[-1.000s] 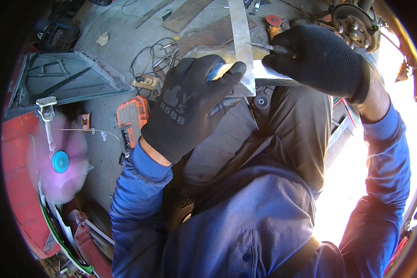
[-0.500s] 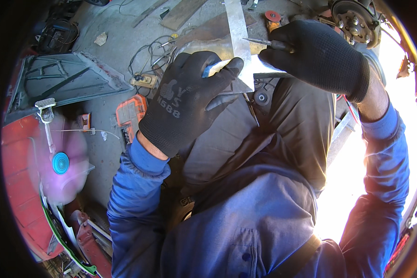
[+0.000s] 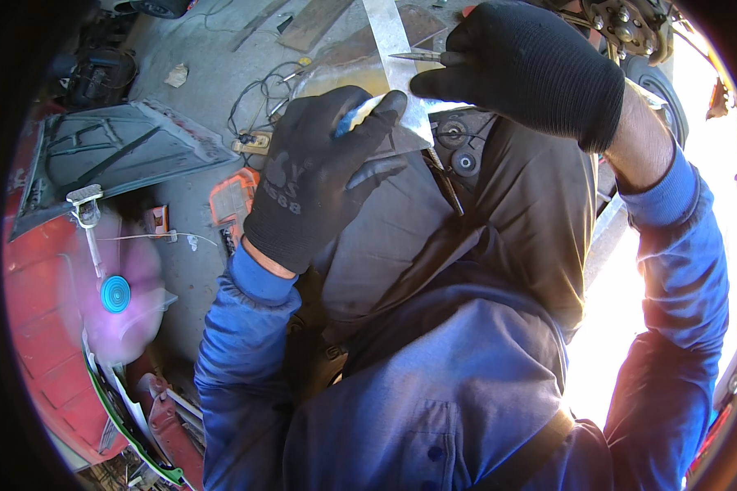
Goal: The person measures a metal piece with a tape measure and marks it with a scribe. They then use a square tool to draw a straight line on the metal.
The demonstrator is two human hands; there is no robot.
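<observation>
Metal strip [image 3: 397,74], long axis pointing away from lap [image 3: 401,221], ends by near edge of sheet [image 3: 396,142]; left hand [image 3: 309,168] clamps sheet just left, right hand [image 3: 532,74] grips pointed tool [image 3: 424,56], tip over strip.

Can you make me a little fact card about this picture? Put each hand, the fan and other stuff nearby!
Left hand: black-gloved, gripping a shiny metal piece
Right hand: black-gloved, holding a pointed metal tool
Tool tip: at the flat metal strip; touching unclear
Fan: pink blurred blades, blue centre
Nearby: orange-and-gray case, wheel hub
</observation>
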